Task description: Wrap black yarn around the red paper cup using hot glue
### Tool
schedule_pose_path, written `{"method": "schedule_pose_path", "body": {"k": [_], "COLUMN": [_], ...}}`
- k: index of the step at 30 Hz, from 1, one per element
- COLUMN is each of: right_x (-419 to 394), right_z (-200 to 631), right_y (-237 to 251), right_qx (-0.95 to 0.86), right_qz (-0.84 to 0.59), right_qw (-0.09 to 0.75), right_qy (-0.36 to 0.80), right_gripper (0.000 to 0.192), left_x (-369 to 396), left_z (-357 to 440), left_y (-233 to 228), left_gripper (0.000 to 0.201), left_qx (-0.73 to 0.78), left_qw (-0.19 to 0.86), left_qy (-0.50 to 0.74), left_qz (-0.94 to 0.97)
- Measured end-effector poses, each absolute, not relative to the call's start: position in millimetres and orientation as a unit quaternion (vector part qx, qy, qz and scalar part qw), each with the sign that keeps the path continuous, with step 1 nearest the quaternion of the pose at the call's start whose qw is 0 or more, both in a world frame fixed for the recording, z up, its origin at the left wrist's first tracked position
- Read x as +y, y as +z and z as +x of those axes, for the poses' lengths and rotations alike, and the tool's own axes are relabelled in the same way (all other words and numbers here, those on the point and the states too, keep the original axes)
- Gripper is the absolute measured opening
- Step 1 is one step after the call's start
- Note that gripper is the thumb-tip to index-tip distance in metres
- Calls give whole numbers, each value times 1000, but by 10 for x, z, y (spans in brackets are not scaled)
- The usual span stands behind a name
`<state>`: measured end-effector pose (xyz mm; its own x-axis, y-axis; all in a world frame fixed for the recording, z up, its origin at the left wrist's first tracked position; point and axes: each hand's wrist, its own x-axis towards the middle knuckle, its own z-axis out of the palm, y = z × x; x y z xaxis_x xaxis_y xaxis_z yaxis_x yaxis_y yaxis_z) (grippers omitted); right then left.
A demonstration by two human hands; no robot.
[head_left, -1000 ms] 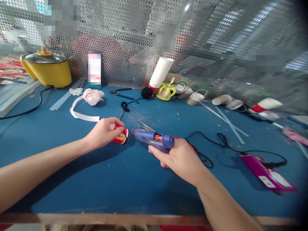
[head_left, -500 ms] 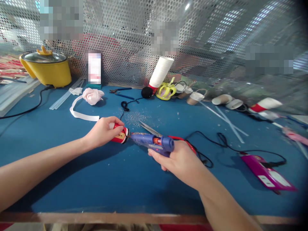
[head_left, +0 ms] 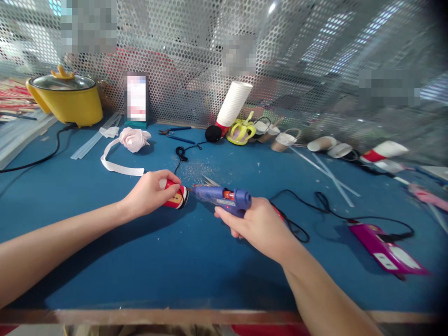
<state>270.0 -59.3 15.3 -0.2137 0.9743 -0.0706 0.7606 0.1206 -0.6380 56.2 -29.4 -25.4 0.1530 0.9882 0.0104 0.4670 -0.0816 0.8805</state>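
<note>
The left hand [head_left: 151,190] hides part of the paper cup [head_left: 177,198], the right hand [head_left: 262,226] the grip of the glue gun [head_left: 219,196]. Whether the nozzle [head_left: 191,189] touches the cup is too small to tell. The phone screen [head_left: 136,99] is blurred.

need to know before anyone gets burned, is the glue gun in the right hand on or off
Apparently on: a small red light glows on the glue gun; its heat cannot be seen

I see a blue table [head_left: 196,275] with a pot [head_left: 75,106] and a rose [head_left: 133,139] on its left part. Pliers [head_left: 179,138], partly hidden scissors [head_left: 209,180], crossed clear sticks [head_left: 331,171] and a purple power strip [head_left: 366,237] also lie on it.
</note>
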Motion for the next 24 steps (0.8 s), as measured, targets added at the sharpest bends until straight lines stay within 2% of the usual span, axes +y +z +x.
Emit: {"method": "schedule_pose_path", "body": {"k": [24], "right_x": [-540], "right_z": [2662], "right_y": [205], "right_qx": [-720], "right_qz": [-607], "right_qw": [169], "right_qy": [290], "right_gripper": [21], "left_x": [-311], "left_z": [545], "left_y": [-271], "left_gripper": [27], "left_qx": [554], "left_qw": [378], "left_qy": [338], "left_qz": [660]}}
